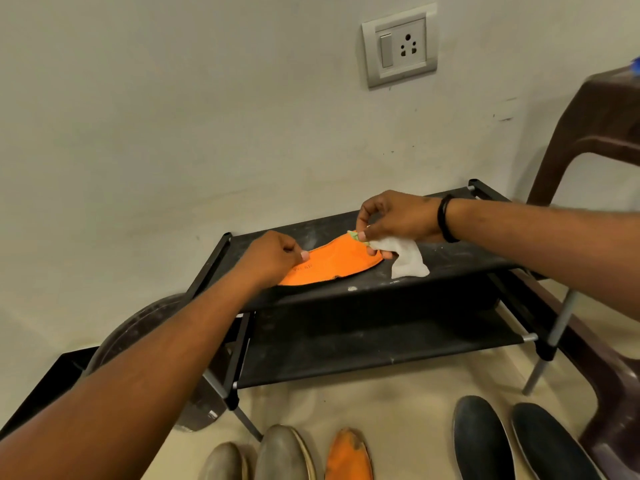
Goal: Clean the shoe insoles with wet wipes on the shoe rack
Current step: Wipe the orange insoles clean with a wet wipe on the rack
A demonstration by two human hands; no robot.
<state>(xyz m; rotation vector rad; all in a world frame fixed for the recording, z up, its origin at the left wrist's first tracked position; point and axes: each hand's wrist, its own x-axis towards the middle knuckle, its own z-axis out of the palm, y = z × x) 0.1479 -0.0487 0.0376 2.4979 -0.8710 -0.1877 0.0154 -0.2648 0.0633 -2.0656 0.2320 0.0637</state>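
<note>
Left hand [277, 256] pins the left end of the flat orange foam insole [332, 265], whose long axis runs left-right; right hand [391, 220] pinches its right end, clutching a crumpled white wet wipe [405, 258].

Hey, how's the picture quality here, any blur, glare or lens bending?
Head view: soft, even indoor light, no harsh glare; wide-angle bending bows the wall and the shoe rack edges; the orange insole, the left hand and the right hand with the white wipe look fairly sharp; the shoes at the bottom edge are cropped and slightly soft.
</note>
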